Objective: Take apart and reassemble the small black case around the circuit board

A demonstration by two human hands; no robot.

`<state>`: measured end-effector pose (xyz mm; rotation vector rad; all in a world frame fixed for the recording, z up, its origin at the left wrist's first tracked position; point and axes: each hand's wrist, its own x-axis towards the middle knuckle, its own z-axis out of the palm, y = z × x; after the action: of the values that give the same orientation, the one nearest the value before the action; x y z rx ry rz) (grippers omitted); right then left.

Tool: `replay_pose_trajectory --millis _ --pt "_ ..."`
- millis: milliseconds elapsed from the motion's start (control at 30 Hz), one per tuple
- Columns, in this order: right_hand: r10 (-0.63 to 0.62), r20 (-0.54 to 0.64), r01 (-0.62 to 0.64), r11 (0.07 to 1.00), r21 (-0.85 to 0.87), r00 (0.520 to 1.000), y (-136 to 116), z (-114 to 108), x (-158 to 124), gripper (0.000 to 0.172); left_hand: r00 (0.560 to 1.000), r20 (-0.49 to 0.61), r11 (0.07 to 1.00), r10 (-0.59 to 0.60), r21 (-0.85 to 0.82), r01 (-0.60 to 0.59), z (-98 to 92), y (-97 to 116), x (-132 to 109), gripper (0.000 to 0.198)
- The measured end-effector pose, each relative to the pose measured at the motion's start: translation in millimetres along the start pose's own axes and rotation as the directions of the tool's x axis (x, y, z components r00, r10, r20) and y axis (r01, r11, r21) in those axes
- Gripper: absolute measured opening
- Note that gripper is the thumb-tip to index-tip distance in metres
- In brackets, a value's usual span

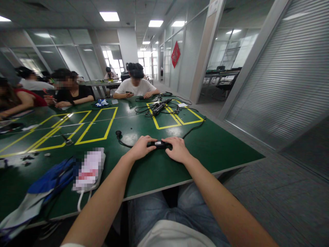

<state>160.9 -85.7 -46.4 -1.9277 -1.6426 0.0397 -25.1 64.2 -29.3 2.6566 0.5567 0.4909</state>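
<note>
A black power adapter (159, 146) with a small white label lies on the green table in front of me. My left hand (142, 147) grips its left end, thumb and fingers on either side. At its right end my right hand (176, 149) holds it the same way. A short black cord (125, 144) runs left from the adapter, past my left fingers, to a round black plug (118, 133). From the right side a thin black cable (194, 128) leads off toward the far right table edge. My fingers hide both ends of the adapter.
A pile of black adapters and cables (161, 107) lies across yellow-taped rectangles farther back. To my left are a phone-like object with a white cord (89, 169), a blue and white cloth item (51, 181) and small dark scraps (27, 158). Several people sit around the table.
</note>
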Motion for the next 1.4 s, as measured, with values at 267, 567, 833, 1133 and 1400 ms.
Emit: replay_pose_trajectory --millis 267,567,833,1133,1400 --pt "-0.030 0.046 0.033 0.997 -0.074 0.999 0 -4 0 0.064 1.000 -0.023 0.999 -0.002 0.043 0.003 0.2 7 -2 0.039" --pt "-0.026 0.042 0.029 0.997 -0.068 0.999 -9 -3 -5 0.065 0.999 -0.034 0.999 0.007 0.037 -0.006 3.4 16 -7 0.041" --pt "0.012 0.044 -0.012 1.000 -0.015 0.999 -3 -2 -3 0.071 0.994 -0.079 0.992 -0.075 -0.103 0.067 1.5 16 -7 0.052" --pt "0.024 0.012 -0.024 0.999 -0.026 1.000 -3 1 -2 0.066 0.989 -0.078 0.947 -0.125 -0.308 0.095 0.9 11 -5 0.052" --pt "0.030 -0.002 -0.030 0.999 -0.034 1.000 -3 1 -1 0.058 0.986 -0.055 0.909 -0.156 -0.399 0.121 0.9 7 -3 0.045"
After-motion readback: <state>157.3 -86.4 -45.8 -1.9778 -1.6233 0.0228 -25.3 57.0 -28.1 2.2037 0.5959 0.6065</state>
